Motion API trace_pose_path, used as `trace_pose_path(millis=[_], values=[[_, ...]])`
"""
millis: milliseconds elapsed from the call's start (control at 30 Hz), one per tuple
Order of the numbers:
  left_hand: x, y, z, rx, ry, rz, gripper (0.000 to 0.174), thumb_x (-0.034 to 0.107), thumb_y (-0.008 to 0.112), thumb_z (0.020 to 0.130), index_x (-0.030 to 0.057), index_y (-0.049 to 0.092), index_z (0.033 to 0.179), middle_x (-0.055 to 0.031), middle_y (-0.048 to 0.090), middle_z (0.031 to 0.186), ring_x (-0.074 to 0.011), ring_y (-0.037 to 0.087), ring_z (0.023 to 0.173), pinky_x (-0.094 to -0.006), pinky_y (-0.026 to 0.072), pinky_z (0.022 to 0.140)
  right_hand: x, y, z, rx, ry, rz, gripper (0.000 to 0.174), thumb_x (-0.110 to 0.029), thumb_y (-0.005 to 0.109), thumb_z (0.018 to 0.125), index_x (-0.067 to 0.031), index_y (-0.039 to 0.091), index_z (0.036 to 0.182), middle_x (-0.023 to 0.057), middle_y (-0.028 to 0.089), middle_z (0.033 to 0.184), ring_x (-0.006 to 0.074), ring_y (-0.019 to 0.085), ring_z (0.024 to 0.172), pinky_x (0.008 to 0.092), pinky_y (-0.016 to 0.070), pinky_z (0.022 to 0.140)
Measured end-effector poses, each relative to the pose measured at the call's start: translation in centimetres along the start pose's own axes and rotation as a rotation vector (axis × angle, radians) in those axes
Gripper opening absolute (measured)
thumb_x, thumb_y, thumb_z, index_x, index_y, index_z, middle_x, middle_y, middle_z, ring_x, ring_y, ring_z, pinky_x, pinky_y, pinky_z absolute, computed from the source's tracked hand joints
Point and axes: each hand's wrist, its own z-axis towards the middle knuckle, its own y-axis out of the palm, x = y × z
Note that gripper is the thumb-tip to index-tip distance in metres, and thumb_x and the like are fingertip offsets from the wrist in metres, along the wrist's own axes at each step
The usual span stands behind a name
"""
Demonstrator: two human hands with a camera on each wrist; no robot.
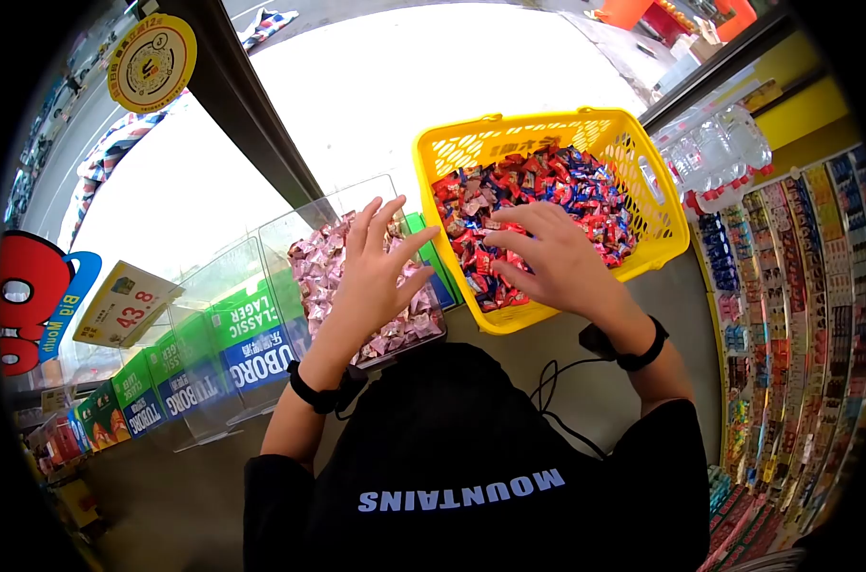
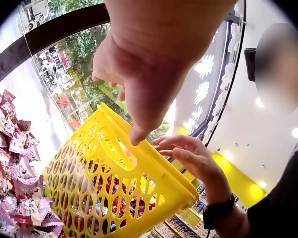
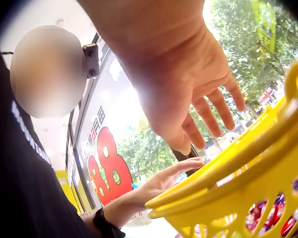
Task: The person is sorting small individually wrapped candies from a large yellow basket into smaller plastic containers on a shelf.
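My left hand point(image 1: 374, 276) hovers with fingers spread over a clear bin point(image 1: 366, 362) heaped with pink-wrapped candies point(image 1: 323, 262). It holds nothing. To its right stands a yellow plastic basket point(image 1: 676, 224) filled with red and blue wrapped candies point(image 1: 595, 191). Above those candies is my right hand point(image 1: 557, 253), fingers loosely bent and nothing between them. In the right wrist view this hand point(image 3: 188, 94) shows an empty palm over the basket's rim point(image 3: 223, 168). The left wrist view catches the pink candies point(image 2: 27, 183) beside the basket's perforated wall point(image 2: 84, 163).
Another clear bin point(image 1: 218, 334) and green-and-blue beer cartons point(image 1: 252, 324) line the window side at left. Shelves of packaged goods point(image 1: 785, 315) rise at right, with bottled water point(image 1: 719, 153) behind. A black cable point(image 1: 547, 386) hangs by my right wrist.
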Motion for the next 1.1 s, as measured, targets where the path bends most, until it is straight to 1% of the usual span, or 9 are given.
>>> trace_pose_path(millis=[100,233,367,467,700,767,800,1000,1100], values=[[0.9,0.6,-0.3,-0.003,0.061,-0.023,0.053,0.017,0.086,0.086,0.0270,0.074,0.138,-0.0183,0.045,0.163,-0.0475,0.035,0.154,-0.0605,0.0346,0.125,3.9,-0.9,2.3,-0.189,0.041,0.067,0.026,-0.025,0.080,0.091,-0.0105,0.077,0.113,0.0116,0.069,0.128,0.0341,0.067,0.119,0.0486,0.0525,0.103],[1.6,1.3,-0.5,0.028,0.059,-0.007,0.056,0.015,0.086,0.085,0.0299,0.075,0.137,-0.0176,0.046,0.162,-0.0467,0.035,0.154,-0.0607,0.0352,0.125,8.9,2.2,4.7,-0.439,0.157,0.073,0.032,-0.035,0.078,0.089,-0.0119,0.080,0.111,0.0130,0.070,0.126,0.0356,0.068,0.117,0.0487,0.0541,0.101],[1.8,1.3,-0.7,0.036,0.035,-0.009,0.057,0.014,0.085,0.084,0.0306,0.074,0.138,-0.0174,0.046,0.162,-0.0469,0.034,0.154,-0.0609,0.0354,0.125,11.4,7.5,5.5,-0.566,0.174,-0.221,0.039,-0.042,0.079,0.086,-0.0142,0.080,0.114,0.0152,0.066,0.134,0.0384,0.064,0.125,0.0533,0.0528,0.104],[1.7,1.5,-0.9,0.043,0.020,-0.015,0.058,0.013,0.084,0.084,0.0315,0.074,0.138,-0.0173,0.046,0.162,-0.0472,0.034,0.154,-0.0607,0.0353,0.125,12.3,10.6,5.7,-0.580,0.129,-0.297,0.037,-0.039,0.080,0.087,-0.0153,0.080,0.115,0.0179,0.060,0.143,0.0405,0.060,0.131,0.0565,0.0514,0.106],[1.6,3.0,-1.0,0.078,-0.008,-0.074,0.054,0.008,0.080,0.084,0.0302,0.075,0.133,-0.0179,0.046,0.161,-0.0482,0.035,0.153,-0.0610,0.0357,0.124,12.6,13.5,5.7,-0.497,0.112,-0.430,0.033,-0.036,0.080,0.087,-0.0151,0.080,0.112,0.0240,0.060,0.143,0.0412,0.062,0.128,0.0566,0.0536,0.102],[1.6,3.1,-0.8,0.084,-0.005,-0.076,0.053,0.008,0.079,0.084,0.0294,0.075,0.132,-0.0182,0.047,0.160,-0.0482,0.036,0.153,-0.0611,0.0357,0.124,13.4,14.2,5.3,-0.423,0.088,-0.405,0.025,-0.033,0.079,0.087,-0.0127,0.081,0.102,0.0204,0.064,0.134,0.0406,0.065,0.124,0.0558,0.0549,0.099],[1.6,3.1,-0.7,0.084,-0.007,-0.076,0.053,0.007,0.079,0.084,0.0291,0.076,0.132,-0.0184,0.047,0.160,-0.0483,0.035,0.153,-0.0613,0.0355,0.124,13.3,14.1,5.4,-0.385,0.076,-0.393,0.022,-0.031,0.078,0.087,-0.0116,0.081,0.098,0.0185,0.066,0.129,0.0402,0.066,0.121,0.0554,0.0556,0.097],[1.5,2.7,-0.5,0.060,-0.009,-0.118,0.052,0.008,0.078,0.085,0.0276,0.076,0.132,-0.0197,0.047,0.160,-0.0491,0.034,0.154,-0.0617,0.0335,0.125,12.0,8.2,7.9,-0.651,0.160,-0.282,0.026,-0.034,0.078,0.090,-0.0086,0.081,0.097,0.0119,0.072,0.120,0.0350,0.071,0.108,0.0489,0.0591,0.093],[1.6,2.4,-0.2,0.057,0.002,-0.125,0.052,0.009,0.079,0.085,0.0248,0.075,0.135,-0.0201,0.046,0.161,-0.0491,0.034,0.154,-0.0615,0.0323,0.126,9.2,3.5,8.0,-0.592,0.150,-0.196,0.023,-0.031,0.073,0.095,-0.0107,0.083,0.097,0.0120,0.069,0.125,0.0321,0.068,0.118,0.0458,0.0571,0.099]])
